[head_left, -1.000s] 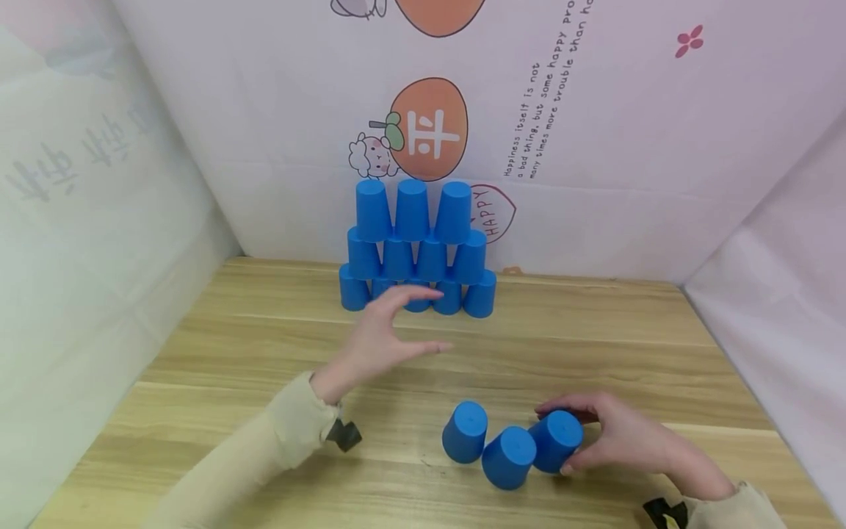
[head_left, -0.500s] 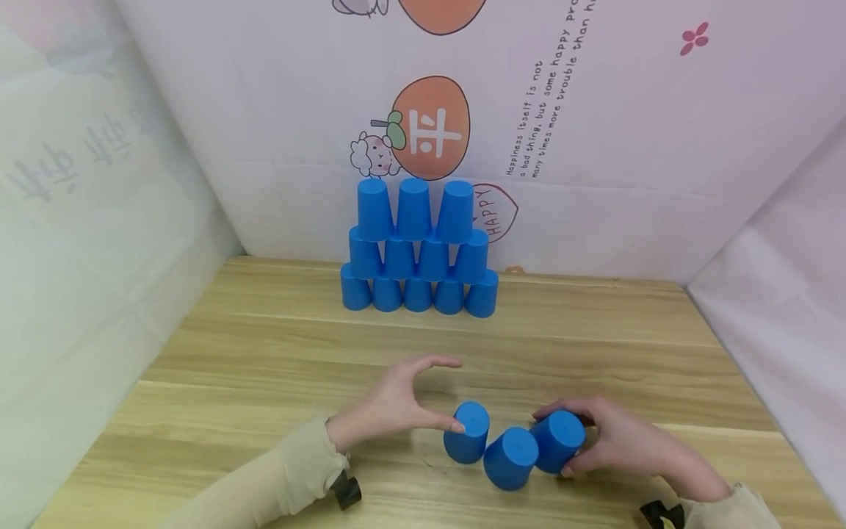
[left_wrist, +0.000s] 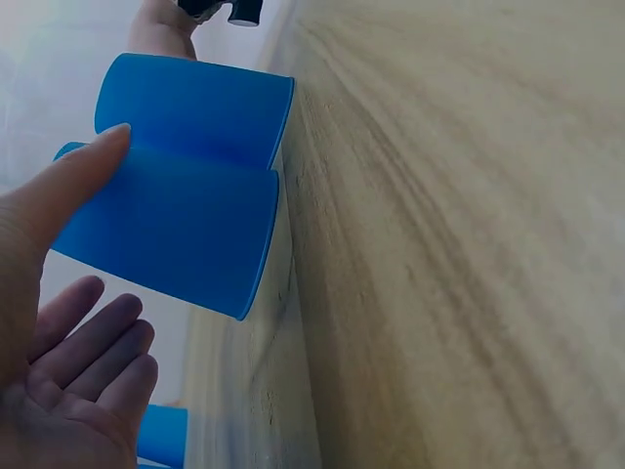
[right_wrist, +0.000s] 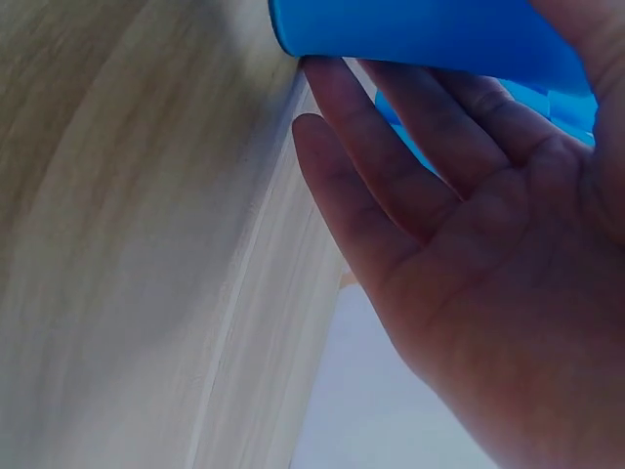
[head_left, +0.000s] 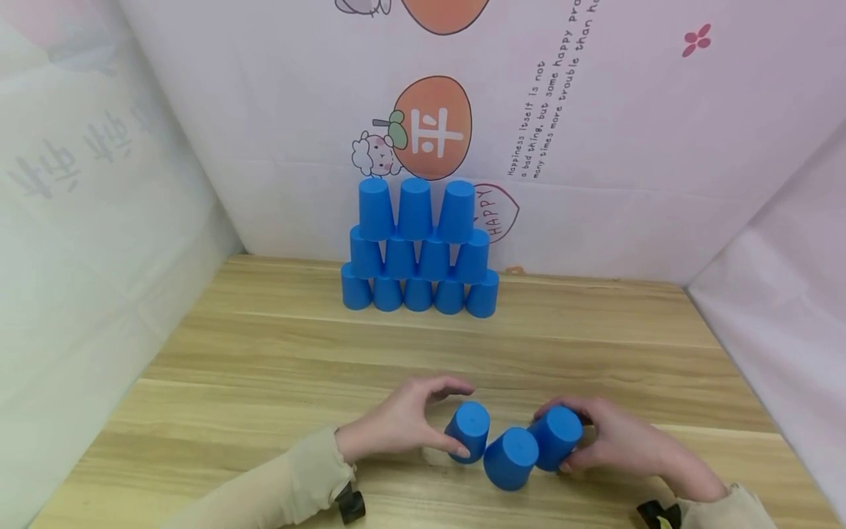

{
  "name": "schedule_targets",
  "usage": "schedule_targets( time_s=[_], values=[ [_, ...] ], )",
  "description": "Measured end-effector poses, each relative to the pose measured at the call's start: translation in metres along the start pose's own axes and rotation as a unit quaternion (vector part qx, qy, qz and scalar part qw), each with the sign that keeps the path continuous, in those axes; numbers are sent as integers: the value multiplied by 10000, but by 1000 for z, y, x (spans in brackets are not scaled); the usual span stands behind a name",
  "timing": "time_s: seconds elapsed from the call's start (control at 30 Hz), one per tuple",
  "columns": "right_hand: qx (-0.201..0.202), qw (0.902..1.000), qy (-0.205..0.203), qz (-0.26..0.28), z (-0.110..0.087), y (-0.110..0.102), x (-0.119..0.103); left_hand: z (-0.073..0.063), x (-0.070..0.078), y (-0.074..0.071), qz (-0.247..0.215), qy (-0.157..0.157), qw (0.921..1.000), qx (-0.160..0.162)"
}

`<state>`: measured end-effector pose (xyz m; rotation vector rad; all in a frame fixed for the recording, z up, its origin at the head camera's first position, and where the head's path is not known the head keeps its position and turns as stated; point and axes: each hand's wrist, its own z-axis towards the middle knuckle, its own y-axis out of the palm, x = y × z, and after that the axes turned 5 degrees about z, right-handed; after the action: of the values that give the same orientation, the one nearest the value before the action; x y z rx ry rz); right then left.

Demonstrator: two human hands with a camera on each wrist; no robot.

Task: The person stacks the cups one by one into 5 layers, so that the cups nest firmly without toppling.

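Three upside-down blue plastic cups stand close together near the front of the wooden table. My left hand [head_left: 413,422] reaches round the left cup [head_left: 471,426], its thumb overlapping the near side. In the left wrist view, the other fingers [left_wrist: 98,362] are spread apart from the cup wall [left_wrist: 176,225]. At the other end, my right hand [head_left: 617,437] grips the right cup [head_left: 557,438] between thumb and fingers. The right wrist view shows fingers [right_wrist: 420,117] along that cup's side [right_wrist: 420,34]. Between them is the middle cup [head_left: 511,459], touched by neither hand.
At the back of the table [head_left: 264,353], a three-tier wall of upside-down blue cups [head_left: 418,250] stands close before a printed white cloth [head_left: 595,220]. Cloth sides rise at left and right. Each wrist carries a black device.
My left hand has come from near the cup wall toward me and now stands round the left cup. The right cup has shifted very slightly away in my right hand.
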<state>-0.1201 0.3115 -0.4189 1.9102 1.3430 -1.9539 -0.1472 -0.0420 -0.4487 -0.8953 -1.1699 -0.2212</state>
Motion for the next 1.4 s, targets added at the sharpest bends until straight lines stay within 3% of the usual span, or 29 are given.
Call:
schedule_targets(
  time_s=[0.3,0.6,0.87,1.13,1.23,1.4],
  values=[
    [717,9956,-438,-404,9,-3,-8,1,-2,3,1,-62,9999,-152],
    [1576,9782,-1130,-743,24,-17,-29,4,-6,4,236,-134,9992,-284],
    [2096,9671,-1140,-877,38,-32,-64,6,-8,4,230,-47,9988,-439],
    [2462,9543,-1592,-584,70,-39,-94,5,-8,4,-386,-66,9982,-463],
    [2611,9497,-1696,-346,86,-42,-107,4,-7,4,-404,-99,9982,-435],
    [3107,9275,-2081,-44,118,-50,-126,4,-7,4,-440,-114,9979,-464]
  ],
)
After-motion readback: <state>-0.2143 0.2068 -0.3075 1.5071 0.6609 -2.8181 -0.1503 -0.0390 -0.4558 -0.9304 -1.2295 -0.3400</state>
